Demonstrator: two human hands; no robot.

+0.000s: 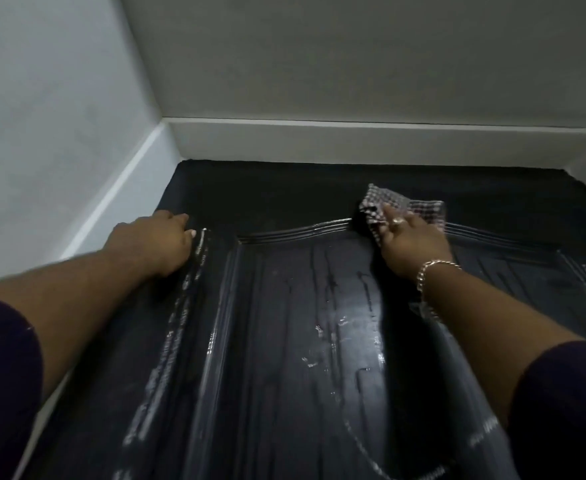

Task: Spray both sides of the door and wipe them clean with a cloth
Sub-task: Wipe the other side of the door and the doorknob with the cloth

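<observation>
A glossy black panelled door (284,323) fills the lower view, seen from below toward its top edge. Wet streaks and drips run down its centre panel. My right hand (411,242) presses a checked cloth (406,206) against the upper moulding of the door, fingers spread over the cloth. My left hand (156,242) rests on the door's left stile near the top, fingers curled against the surface and holding nothing that I can see. No spray bottle is in view.
A white door frame (354,142) runs across above the door and down its left side (111,202). Grey walls lie to the left and the ceiling is above.
</observation>
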